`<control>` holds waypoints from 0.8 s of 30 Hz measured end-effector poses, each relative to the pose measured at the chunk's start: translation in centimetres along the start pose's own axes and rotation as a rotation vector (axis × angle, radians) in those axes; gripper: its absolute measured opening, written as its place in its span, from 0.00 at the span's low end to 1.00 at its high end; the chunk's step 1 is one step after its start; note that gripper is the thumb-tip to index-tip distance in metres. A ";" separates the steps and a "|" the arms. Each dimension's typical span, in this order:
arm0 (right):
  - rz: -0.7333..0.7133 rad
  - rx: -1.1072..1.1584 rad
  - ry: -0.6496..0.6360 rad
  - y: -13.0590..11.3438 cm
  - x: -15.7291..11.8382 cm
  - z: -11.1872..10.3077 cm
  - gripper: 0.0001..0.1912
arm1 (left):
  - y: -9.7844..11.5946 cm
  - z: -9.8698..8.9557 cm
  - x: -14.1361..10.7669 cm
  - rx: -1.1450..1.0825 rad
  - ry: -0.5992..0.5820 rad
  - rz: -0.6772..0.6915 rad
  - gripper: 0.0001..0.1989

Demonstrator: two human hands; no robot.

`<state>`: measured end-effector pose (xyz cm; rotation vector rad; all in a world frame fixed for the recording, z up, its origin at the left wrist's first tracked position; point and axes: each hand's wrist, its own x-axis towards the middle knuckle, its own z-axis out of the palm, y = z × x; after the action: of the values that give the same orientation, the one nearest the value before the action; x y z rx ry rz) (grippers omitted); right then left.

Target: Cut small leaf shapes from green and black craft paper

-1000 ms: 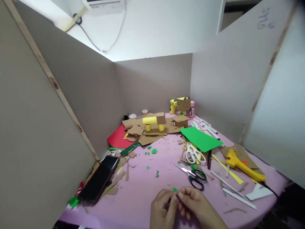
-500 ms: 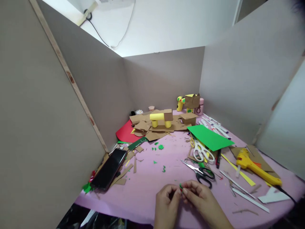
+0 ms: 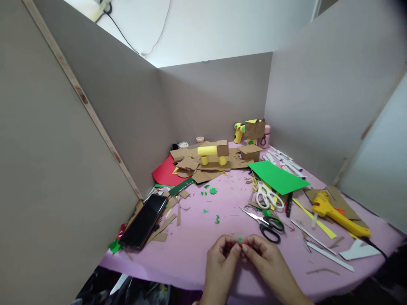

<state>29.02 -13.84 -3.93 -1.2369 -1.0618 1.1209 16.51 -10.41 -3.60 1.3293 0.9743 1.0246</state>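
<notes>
My left hand and my right hand meet at the front of the table. Between their pinched thumbs and fingertips is a tiny green paper piece with a bit of red at its lower edge; the fingers hide most of it. Just beyond my right hand lie black-handled scissors, blades apart and pointing left. Small green paper cutouts are scattered on the cloth in front of my hands. Farther back stands a yellow paper-tube figure with a brown cardboard box at one end.
White-handled scissors and a green sheet lie right of centre. A yellow glue gun rests at the right, its cord trailing off the edge. A phone lies on the left among cardboard scraps. Grey panels enclose the pink-covered table.
My fingertips have shifted on the green piece, and more of its green face shows above them. The view has moved slightly; the things on the table lie as before.
</notes>
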 end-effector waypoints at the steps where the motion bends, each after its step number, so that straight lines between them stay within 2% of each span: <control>1: 0.001 -0.011 -0.010 0.0 0.0 0.1 0.15 | 0.0 0.0 0.0 0.005 0.007 -0.002 0.05; 6: -0.028 -0.081 -0.045 -0.1 0.2 0.2 0.15 | 0.1 -0.3 0.2 0.046 0.051 0.008 0.07; 9: -0.070 -0.167 -0.025 -0.3 0.5 -0.5 0.14 | 0.7 -1.5 1.6 0.080 0.107 0.025 0.07; 13: -0.154 -0.418 0.075 -0.1 0.9 -2.6 0.14 | 1.7 -4.6 5.9 0.154 0.182 0.068 0.07; 17: -0.163 -0.587 0.192 0.6 1.3 -5.1 0.12 | 2.2 -7.2 10.9 0.291 0.168 0.068 0.10; 21: -0.185 -0.668 0.259 1.4 1.5 -6.4 0.13 | 2.4 -8.4 14.3 0.482 0.128 0.040 0.11; 24: -0.175 -0.686 0.218 1.8 1.4 -6.4 0.12 | 2.5 -8.9 15.8 0.584 0.103 0.020 0.13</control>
<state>35.48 -13.39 -6.07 -1.7087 -1.4071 0.4712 12.24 7.20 -0.87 1.7719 1.4085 0.8578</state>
